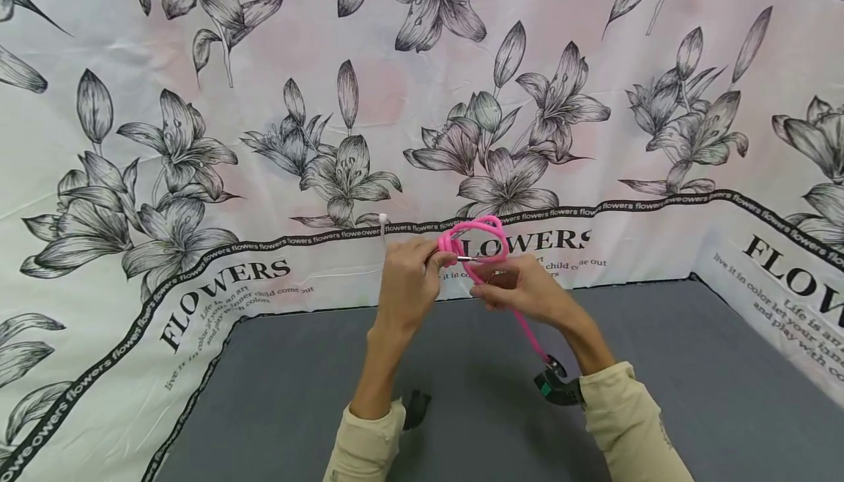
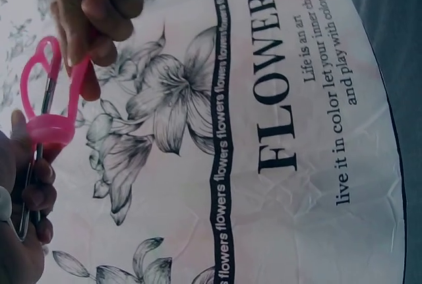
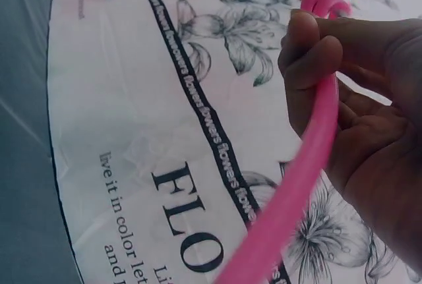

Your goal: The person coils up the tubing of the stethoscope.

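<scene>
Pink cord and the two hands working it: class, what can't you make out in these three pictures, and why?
Head view: what the white tip belongs to; it is small, and the left hand seems to hide the rest.
Head view: part of the small print; the right hand covers it.
Left wrist view: part of the metal rod; fingers cover it.
Right wrist view: where the pink cord ends; the bottom edge cuts it off.

Looped pink cord (image 1: 450, 242) with silver rod (image 1: 465, 258), pinched by left hand (image 1: 409, 284), left, and right hand (image 1: 524, 288), right, above grey table (image 1: 297, 379); flower-printed cloth (image 1: 369, 35), far side.
</scene>
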### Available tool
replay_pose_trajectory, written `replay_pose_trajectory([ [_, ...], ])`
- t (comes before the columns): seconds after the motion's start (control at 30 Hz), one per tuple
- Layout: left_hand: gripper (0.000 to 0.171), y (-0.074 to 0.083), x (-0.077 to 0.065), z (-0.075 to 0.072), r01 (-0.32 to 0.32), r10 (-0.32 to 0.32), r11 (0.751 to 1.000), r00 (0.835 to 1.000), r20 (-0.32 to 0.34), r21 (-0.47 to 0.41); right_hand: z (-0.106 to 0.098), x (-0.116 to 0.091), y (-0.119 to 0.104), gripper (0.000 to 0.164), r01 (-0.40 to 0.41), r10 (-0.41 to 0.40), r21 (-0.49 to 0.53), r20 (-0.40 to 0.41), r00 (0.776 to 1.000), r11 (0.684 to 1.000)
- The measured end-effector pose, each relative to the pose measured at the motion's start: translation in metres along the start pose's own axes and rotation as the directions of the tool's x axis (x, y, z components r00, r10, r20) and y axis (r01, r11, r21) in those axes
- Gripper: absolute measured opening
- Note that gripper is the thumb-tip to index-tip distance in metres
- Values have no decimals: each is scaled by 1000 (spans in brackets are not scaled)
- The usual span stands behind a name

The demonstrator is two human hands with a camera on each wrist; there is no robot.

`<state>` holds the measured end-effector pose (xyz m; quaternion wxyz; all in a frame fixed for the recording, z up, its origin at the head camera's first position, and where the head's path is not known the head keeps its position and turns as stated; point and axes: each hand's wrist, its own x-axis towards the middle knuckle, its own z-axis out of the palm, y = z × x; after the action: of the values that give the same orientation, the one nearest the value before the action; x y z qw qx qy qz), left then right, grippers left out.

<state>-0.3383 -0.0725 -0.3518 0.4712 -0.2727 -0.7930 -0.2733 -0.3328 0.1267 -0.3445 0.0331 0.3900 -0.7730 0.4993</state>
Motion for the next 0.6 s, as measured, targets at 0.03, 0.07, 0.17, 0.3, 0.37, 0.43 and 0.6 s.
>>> replay_pose_trajectory([
  [0.03,21,-1,0,1,-1,1,999,1000,-6,32,1,0,-2,22,11,-10,-17,13,1000,1000],
  [0.07,22,-2,-1,1,-3,3,998,1000,-9,63,3,0,-4,24,18,-17,-41,22,1000,999],
  [0.17,25,-4,-3,5,-13,13,989,1000,-1,150,6,0,-1,25,40,-34,-134,49,998,990],
  [0.3,28,-3,-6,9,-29,22,968,999,32,249,8,-1,5,21,74,-62,-316,50,997,946],
  [0.37,29,-2,-5,9,-39,27,960,999,47,279,7,-1,0,16,105,-99,-406,37,994,908],
  [0.43,30,-1,-3,10,-52,37,953,998,56,297,6,-1,-4,15,133,-144,-488,14,989,863],
  [0.6,31,5,2,11,-82,59,939,995,79,335,6,-3,-17,9,161,-238,-628,-39,971,761],
])
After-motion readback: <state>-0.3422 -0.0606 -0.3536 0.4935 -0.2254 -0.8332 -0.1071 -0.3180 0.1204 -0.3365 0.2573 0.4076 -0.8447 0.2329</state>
